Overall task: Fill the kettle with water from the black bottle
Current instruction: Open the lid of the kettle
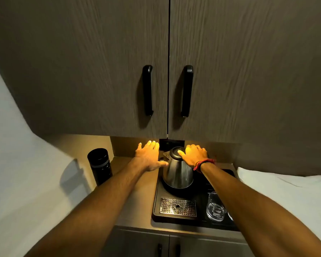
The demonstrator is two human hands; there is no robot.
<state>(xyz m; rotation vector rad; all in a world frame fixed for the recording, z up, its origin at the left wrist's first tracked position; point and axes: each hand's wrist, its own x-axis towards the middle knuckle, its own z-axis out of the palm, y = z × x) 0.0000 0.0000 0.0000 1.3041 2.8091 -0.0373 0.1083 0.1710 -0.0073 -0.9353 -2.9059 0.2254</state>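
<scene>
The bench [137,206] runs across the lower middle of the frame, carrying a black tray [202,201] on which the kettle [177,171] stands upright at centre, long axis vertical, spout pointing toward the left of the frame, lid seemingly closed. The black bottle [100,166] stands upright at centre left, well apart from the kettle, cap on. The left hand [149,155] hovers spread and empty just beside the spout. The right hand [194,154] lies flat and open, thumb on the lid, gripping nothing. The step looks like opening the lid: I would steady the body with the left hand and lift with the right, keeping the kettle seated on its base.
</scene>
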